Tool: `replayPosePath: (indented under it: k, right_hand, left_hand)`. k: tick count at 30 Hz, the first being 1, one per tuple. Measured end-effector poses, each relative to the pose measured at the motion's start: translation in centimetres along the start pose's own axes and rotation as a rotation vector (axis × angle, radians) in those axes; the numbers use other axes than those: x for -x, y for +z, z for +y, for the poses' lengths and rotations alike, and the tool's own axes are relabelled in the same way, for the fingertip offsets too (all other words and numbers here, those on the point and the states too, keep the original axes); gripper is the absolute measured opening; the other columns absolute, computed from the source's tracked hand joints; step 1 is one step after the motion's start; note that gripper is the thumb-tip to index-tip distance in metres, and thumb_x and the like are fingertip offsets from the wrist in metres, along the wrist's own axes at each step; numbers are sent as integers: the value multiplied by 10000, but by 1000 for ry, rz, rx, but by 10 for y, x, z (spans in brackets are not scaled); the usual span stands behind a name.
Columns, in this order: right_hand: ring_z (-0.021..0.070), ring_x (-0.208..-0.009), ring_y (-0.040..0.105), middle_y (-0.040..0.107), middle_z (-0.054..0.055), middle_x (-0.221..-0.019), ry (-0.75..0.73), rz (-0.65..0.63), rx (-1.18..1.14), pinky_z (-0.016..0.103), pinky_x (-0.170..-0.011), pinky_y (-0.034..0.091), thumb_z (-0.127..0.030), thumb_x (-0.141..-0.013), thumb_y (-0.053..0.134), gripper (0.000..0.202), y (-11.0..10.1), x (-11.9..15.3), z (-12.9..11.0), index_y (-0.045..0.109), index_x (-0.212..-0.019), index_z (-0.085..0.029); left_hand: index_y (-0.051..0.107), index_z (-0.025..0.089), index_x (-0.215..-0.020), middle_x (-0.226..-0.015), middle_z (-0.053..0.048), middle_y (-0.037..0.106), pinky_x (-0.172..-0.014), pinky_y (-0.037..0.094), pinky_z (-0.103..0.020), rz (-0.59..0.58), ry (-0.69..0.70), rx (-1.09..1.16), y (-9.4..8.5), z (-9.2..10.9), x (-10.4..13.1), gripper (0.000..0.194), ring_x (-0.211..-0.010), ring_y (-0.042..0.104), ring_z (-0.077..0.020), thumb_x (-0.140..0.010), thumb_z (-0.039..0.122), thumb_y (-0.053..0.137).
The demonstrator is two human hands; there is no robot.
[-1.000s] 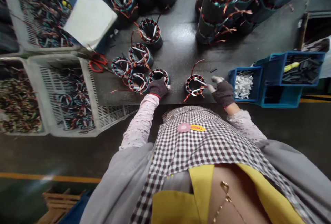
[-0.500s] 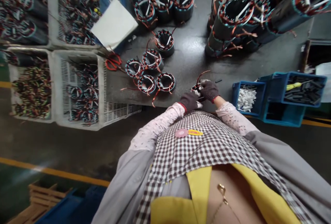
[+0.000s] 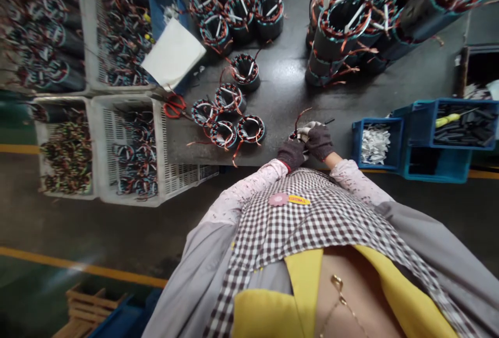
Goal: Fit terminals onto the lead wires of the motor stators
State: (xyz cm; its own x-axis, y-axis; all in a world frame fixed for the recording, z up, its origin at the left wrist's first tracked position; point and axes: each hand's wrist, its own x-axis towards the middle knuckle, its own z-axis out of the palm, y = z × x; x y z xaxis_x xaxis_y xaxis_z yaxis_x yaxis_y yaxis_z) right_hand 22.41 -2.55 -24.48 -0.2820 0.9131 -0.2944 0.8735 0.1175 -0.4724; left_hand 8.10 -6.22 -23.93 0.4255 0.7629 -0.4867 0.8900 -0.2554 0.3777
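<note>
At the table's front edge, a small wound ring with copper-coloured wires (image 3: 293, 134) is mostly hidden between my gloved hands. My left hand (image 3: 292, 155) is closed round its near left side. From the right, my right hand (image 3: 317, 139) has its fingers bent together at the ring's wires; a short dark sleeve (image 3: 329, 120) sticks out beyond its fingertips. What exactly the right fingers pinch is too small to tell. Left of my hands stand several finished-looking wound rings, the nearest one (image 3: 250, 129) upright with its wires toward the edge.
Taller wound cylinders (image 3: 339, 28) stand at the back right of the dark table (image 3: 288, 83). Blue bins hold white pieces (image 3: 375, 144) and black tubes (image 3: 463, 127). At left are red-handled scissors (image 3: 174, 106), a white pad (image 3: 173, 53) and white crates (image 3: 159, 145) of parts.
The view has shifted slightly, so the crates at left sit further right and lower. My right hand's fingers have shifted a little at the ring, and my left hand is wrapped closer round it.
</note>
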Motion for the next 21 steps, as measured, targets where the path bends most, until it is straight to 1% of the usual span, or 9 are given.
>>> replayPosePath:
  k: [3, 6, 8, 10, 12, 15, 18, 19, 21]
  right_hand:
    - [299, -1140, 658, 791, 158, -1172, -27, -20, -215, 427, -1082, 515, -288, -1007, 627, 272, -8, -2, 11, 851, -1076, -150]
    - [269, -1016, 692, 793, 102, -1011, -5, -9, -557, 407, -988, 565, -394, -1005, 654, 276, -16, -1, 26, 807, -953, -170]
    - [272, -1007, 706, 800, 87, -1007, -7, -11, -669, 406, -971, 579, -463, -1005, 666, 312, -18, 2, 33, 805, -975, -185]
    - [297, -1082, 712, 807, 106, -1114, -29, 6, -595, 426, -1016, 575, -429, -998, 672, 302, -19, 7, 36, 828, -1087, -186]
    - [327, -1175, 697, 779, 147, -1279, -17, 58, -420, 452, -1068, 557, -353, -980, 685, 371, -18, 14, 33, 818, -1271, -166]
    - [371, -1262, 659, 699, 198, -1476, -1, 47, -175, 492, -1117, 515, -339, -980, 721, 557, -15, 21, 21, 729, -1506, -155]
    - [396, -1291, 636, 698, 205, -1485, -21, -27, -31, 539, -1165, 457, -366, -1040, 667, 459, -10, 20, 7, 778, -1443, -175]
    - [397, -1294, 633, 716, 206, -1449, -11, -32, -21, 548, -1178, 441, -367, -1053, 646, 405, -7, 18, 3, 813, -1366, -172]
    - [379, -1280, 636, 755, 202, -1343, 23, -20, -99, 530, -1183, 438, -359, -1056, 632, 330, -2, 11, 1, 850, -1198, -157]
  left_hand:
    - [668, 110, -1533, -1512, -205, 721, -1171, 553, -457, -30, 17, 0, -7, -7, 7, 562, -1381, 696, -359, -1034, 355, 743]
    - [692, 149, -1512, -1419, -145, 785, -1131, 572, -382, -107, 60, 88, -19, -18, 6, 551, -1303, 742, -310, -992, 300, 793]
    - [719, 178, -1487, -1366, -117, 812, -1104, 583, -355, -115, 73, 152, -26, -25, 3, 532, -1257, 763, -290, -969, 266, 804]
    - [753, 200, -1437, -1344, -97, 822, -1099, 588, -355, -97, 77, 208, -29, -33, 1, 486, -1237, 769, -280, -955, 245, 794]
    - [790, 206, -1348, -1292, -80, 836, -1094, 597, -360, -72, 50, 289, -29, -42, 5, 397, -1196, 775, -262, -952, 237, 766]
    - [779, 188, -1332, -1255, -77, 840, -1082, 612, -350, 5, -89, 419, -30, -58, 21, 352, -1163, 777, -223, -1005, 217, 651]
    - [714, 157, -1464, -1430, -126, 780, -1159, 585, -382, 158, -199, 323, -36, -64, 40, 441, -1291, 740, -241, -1040, 216, 606]
    - [679, 163, -1528, -1491, -134, 749, -1189, 570, -402, 176, -171, 259, -38, -62, 43, 503, -1339, 720, -260, -1031, 236, 644]
    - [602, 208, -1640, -1570, -127, 704, -1232, 547, -438, 110, -14, 157, -40, -53, 45, 686, -1417, 678, -304, -978, 289, 766]
